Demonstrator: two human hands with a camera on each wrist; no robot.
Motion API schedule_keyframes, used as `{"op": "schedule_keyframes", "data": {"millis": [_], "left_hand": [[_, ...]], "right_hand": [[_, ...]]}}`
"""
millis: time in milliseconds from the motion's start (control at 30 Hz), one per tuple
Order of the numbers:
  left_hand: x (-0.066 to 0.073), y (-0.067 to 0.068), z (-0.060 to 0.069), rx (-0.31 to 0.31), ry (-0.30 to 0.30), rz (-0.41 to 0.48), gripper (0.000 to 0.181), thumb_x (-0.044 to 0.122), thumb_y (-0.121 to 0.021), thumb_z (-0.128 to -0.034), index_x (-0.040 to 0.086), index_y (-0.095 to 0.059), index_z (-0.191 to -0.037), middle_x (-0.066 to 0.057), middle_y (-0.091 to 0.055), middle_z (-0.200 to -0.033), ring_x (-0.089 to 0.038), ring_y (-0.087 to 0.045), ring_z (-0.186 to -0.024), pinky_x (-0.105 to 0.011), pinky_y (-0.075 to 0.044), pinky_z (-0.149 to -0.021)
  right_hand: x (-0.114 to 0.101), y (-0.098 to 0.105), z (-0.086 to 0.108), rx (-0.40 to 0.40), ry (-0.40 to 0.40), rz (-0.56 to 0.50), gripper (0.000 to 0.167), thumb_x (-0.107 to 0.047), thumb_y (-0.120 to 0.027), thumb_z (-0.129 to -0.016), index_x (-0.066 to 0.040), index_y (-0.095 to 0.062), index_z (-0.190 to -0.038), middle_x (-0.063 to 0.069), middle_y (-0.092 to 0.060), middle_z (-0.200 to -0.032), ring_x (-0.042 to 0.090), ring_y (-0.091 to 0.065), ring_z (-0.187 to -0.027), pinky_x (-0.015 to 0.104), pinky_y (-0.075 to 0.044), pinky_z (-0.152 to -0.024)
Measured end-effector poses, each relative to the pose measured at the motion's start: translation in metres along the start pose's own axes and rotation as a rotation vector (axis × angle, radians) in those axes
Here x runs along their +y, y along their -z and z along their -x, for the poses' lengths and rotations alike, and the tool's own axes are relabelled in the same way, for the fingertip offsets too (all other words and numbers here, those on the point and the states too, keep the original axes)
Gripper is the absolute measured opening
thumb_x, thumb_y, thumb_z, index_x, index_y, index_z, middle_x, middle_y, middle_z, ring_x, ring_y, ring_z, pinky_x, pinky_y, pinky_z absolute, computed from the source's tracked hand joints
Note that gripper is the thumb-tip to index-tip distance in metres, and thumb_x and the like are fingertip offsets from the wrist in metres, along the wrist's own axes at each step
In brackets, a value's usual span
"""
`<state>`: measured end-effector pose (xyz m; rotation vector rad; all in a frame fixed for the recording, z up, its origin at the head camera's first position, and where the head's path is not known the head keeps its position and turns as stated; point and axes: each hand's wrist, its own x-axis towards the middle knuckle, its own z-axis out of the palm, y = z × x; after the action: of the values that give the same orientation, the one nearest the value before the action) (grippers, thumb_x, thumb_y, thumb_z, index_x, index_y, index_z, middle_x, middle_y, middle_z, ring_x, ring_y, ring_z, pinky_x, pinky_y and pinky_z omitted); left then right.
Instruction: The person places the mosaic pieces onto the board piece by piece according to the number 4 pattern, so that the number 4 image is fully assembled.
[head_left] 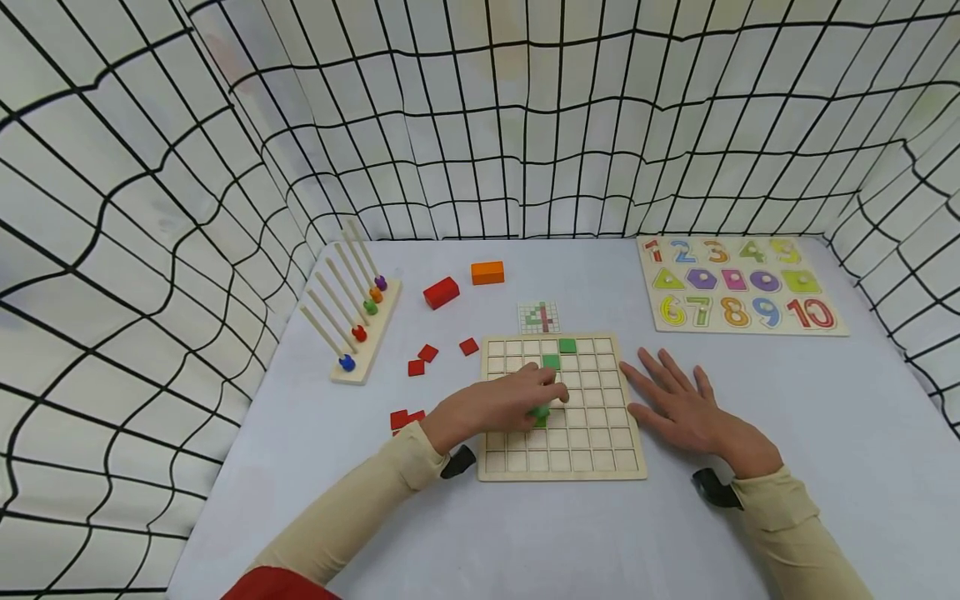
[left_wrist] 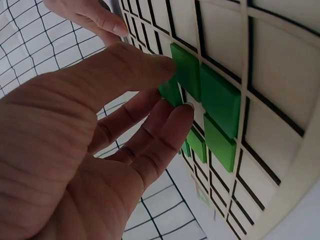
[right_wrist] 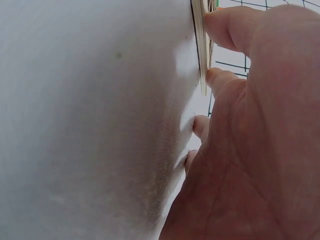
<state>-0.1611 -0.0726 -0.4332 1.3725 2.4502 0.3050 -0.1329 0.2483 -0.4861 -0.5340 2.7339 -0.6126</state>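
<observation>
My left hand is over the wooden grid board, its thumb and fingers pinching a green square tile close to the cells. Several other green tiles lie in cells around those fingertips. Two more green tiles show in the upper part of the board. My right hand rests palm down at the board's right side, fingers spread. Its thumb and index finger touch the board's edge, while other fingertips rest on the white table. The left hand hides part of the grid in the head view.
Loose red tiles lie left of the board. Behind it are a small pattern card, a red block and an orange block. A peg stand with beads is at left, a number puzzle at right. Black netting surrounds the table.
</observation>
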Motion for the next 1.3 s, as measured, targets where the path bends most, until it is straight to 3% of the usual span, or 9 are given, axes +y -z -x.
{"op": "schedule_keyframes", "data": {"millis": [167,333,600,833,1100,1300], "left_hand": [[0.006,-0.003,-0.010,-0.047,-0.020,-0.059,0.044,0.001,-0.073,-0.0974,0.014,-0.059,-0.137,-0.007,-0.061,-0.122,-0.023,-0.056,-0.114,-0.029,-0.051,-0.100],[0.010,-0.005,-0.017,-0.051,-0.039,-0.124,0.043,0.008,-0.074,-0.0990,0.017,-0.059,-0.138,-0.004,-0.063,-0.125,-0.022,-0.057,-0.114,-0.027,-0.051,-0.099],[0.013,-0.004,-0.020,-0.061,-0.042,-0.094,0.046,0.006,-0.074,-0.0990,0.018,-0.058,-0.141,-0.003,-0.064,-0.127,-0.019,-0.057,-0.116,-0.024,-0.051,-0.098],[0.014,-0.004,-0.022,-0.073,-0.045,-0.087,0.054,0.005,-0.074,-0.0975,0.018,-0.057,-0.147,-0.003,-0.063,-0.129,-0.018,-0.058,-0.117,-0.026,-0.050,-0.102],[0.012,-0.006,-0.014,-0.014,-0.049,-0.118,0.051,0.012,-0.076,-0.0986,0.017,-0.057,-0.146,-0.004,-0.065,-0.123,-0.020,-0.058,-0.114,-0.026,-0.051,-0.098],[0.008,-0.002,0.002,-0.029,-0.003,-0.084,0.053,0.013,-0.078,-0.0977,0.017,-0.058,-0.147,-0.006,-0.064,-0.128,-0.023,-0.057,-0.119,-0.031,-0.053,-0.102]], "right_hand": [[0.001,-0.001,-0.001,-0.007,-0.004,0.005,0.070,-0.051,-0.050,-0.110,-0.025,-0.027,-0.171,0.016,-0.011,-0.181,0.047,0.001,-0.167,0.079,0.007,-0.122],[-0.002,0.001,0.000,-0.013,-0.009,0.003,0.070,-0.050,-0.049,-0.110,-0.024,-0.027,-0.171,0.017,-0.010,-0.181,0.047,0.001,-0.167,0.079,0.007,-0.122],[0.000,0.001,0.000,0.004,0.008,-0.013,0.070,-0.050,-0.050,-0.109,-0.024,-0.028,-0.170,0.017,-0.012,-0.181,0.048,0.000,-0.167,0.080,0.007,-0.122],[0.010,-0.007,-0.001,0.051,0.051,-0.027,0.069,-0.051,-0.050,-0.109,-0.034,-0.025,-0.171,0.015,-0.012,-0.181,0.046,0.001,-0.167,0.082,0.006,-0.119],[0.004,-0.002,0.000,0.026,0.026,-0.029,0.069,-0.050,-0.051,-0.109,-0.028,-0.028,-0.171,0.016,-0.012,-0.181,0.046,0.001,-0.167,0.080,0.008,-0.121],[0.000,0.000,0.001,-0.008,-0.006,-0.008,0.070,-0.050,-0.050,-0.110,-0.024,-0.028,-0.171,0.016,-0.011,-0.181,0.046,0.001,-0.167,0.078,0.007,-0.123]]}}
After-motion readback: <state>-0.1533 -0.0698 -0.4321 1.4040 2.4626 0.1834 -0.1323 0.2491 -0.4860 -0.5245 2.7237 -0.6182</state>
